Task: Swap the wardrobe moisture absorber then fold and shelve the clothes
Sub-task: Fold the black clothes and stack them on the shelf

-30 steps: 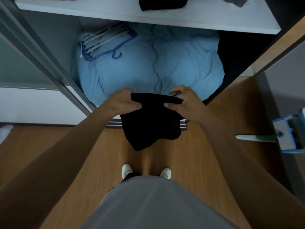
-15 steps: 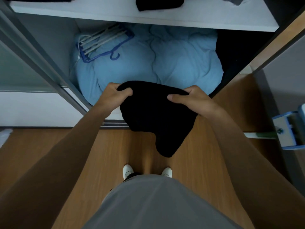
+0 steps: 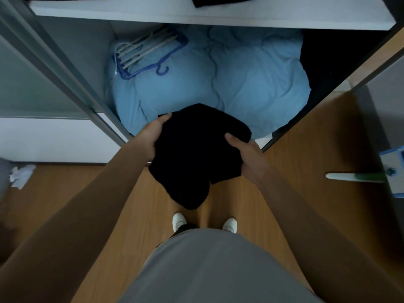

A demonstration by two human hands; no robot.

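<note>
A black garment [image 3: 196,149] is bunched into a thick fold in front of the open wardrobe, above the wooden floor. My left hand [image 3: 153,134] grips its left edge, thumb on top. My right hand [image 3: 247,156] holds its right side, thumb pressed on the cloth and fingers hidden beneath. A loose end hangs down toward my feet. A white shelf [image 3: 153,12] runs across the top, with another dark garment [image 3: 218,1] lying on it. No moisture absorber is visible.
A pale blue duvet [image 3: 240,84] fills the wardrobe bottom, with a bundle of blue and white hangers [image 3: 148,55] on it. The sliding door frame [image 3: 65,73] stands at left. A blue-and-white mop head [image 3: 393,171] sits at right. Crumpled paper [image 3: 21,176] lies at left.
The garment went from hanging long by its top edge to being doubled over into a thicker bundle. Both hands shifted from the top edge to its sides.
</note>
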